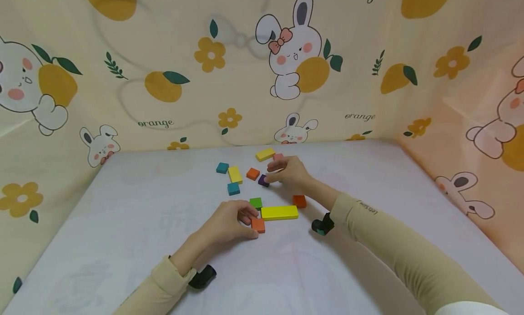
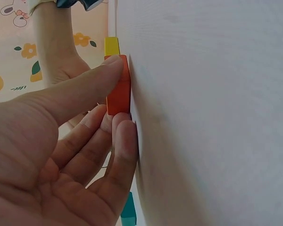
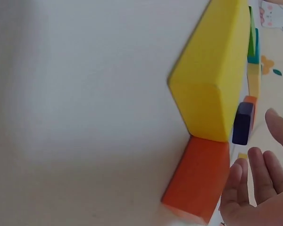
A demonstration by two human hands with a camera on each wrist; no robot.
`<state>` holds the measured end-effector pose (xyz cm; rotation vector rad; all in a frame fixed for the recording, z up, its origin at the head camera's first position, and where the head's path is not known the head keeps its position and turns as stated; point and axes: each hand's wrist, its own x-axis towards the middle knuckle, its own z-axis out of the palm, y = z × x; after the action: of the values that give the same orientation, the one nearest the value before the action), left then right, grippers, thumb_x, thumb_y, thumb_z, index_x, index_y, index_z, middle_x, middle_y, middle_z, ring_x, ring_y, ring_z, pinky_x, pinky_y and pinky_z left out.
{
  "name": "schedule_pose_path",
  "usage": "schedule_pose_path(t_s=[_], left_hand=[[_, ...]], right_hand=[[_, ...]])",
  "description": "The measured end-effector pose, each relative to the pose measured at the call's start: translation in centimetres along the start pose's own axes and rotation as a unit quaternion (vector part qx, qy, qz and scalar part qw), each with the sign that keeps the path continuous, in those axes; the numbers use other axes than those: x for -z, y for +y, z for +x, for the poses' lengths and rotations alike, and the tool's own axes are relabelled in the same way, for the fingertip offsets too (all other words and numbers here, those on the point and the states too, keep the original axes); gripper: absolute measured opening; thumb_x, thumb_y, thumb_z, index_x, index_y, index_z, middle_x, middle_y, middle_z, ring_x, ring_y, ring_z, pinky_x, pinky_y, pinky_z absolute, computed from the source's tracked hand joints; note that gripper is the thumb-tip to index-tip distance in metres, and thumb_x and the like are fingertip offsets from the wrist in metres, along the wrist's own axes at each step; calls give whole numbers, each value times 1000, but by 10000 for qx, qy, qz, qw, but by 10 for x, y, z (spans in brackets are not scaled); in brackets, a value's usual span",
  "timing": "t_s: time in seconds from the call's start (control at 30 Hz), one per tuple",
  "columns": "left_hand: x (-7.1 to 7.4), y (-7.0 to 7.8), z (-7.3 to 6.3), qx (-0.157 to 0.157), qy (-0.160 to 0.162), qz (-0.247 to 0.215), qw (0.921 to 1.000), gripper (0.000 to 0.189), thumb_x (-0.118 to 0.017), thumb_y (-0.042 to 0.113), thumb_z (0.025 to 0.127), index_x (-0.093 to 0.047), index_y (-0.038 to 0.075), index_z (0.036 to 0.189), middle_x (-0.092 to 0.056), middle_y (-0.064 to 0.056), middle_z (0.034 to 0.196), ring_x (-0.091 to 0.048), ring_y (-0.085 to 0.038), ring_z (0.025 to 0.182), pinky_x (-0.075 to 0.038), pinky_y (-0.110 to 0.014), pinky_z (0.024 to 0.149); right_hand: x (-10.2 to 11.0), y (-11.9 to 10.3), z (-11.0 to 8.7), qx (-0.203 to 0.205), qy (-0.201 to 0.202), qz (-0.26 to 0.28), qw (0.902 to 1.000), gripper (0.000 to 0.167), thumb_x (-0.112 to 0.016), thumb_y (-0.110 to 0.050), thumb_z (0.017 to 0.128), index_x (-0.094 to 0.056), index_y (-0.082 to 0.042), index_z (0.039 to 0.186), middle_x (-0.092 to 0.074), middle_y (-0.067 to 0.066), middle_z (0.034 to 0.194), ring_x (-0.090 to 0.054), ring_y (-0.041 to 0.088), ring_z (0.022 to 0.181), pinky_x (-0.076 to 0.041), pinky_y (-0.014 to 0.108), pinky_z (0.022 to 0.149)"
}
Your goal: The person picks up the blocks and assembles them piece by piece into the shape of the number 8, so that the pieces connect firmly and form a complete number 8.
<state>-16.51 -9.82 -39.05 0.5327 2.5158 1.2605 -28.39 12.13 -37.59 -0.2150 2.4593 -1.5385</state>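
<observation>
My left hand [image 1: 230, 220] has its thumb and fingers on either side of an orange block [image 1: 258, 226]; in the left wrist view the thumb lies on this orange block [image 2: 118, 96]. Right beside it lies a long yellow block [image 1: 279, 213], with a green block [image 1: 255, 203] behind its left end and a red-orange block [image 1: 299, 201] by its right end. My right hand [image 1: 289, 173] hovers over the back group, thumb close to a dark purple block [image 1: 264, 180]. In the right wrist view its fingers are spread, apart from the purple block [image 3: 243, 123].
Farther back lie teal blocks [image 1: 234, 189], a yellow block [image 1: 235, 175], an orange block [image 1: 253, 174], another yellow block [image 1: 265, 154] and a pink block [image 1: 278, 157], partly behind the right hand. A printed cloth wall [image 1: 245, 87] rises behind the white table [image 1: 135, 215].
</observation>
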Motion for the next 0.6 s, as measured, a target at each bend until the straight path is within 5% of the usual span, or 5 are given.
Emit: schedule_pose_path(t_s=[0.6], left_hand=[[1, 0, -1, -77, -24, -8, 10000, 37, -88, 20, 76, -68, 12, 106, -65, 5, 91, -61, -16, 85, -52, -29, 80]], right_hand=[[-9, 3, -1, -122, 42, -280, 9995, 33, -83, -3, 78, -70, -2, 109, -71, 8, 99, -62, 25, 94, -49, 34, 92]])
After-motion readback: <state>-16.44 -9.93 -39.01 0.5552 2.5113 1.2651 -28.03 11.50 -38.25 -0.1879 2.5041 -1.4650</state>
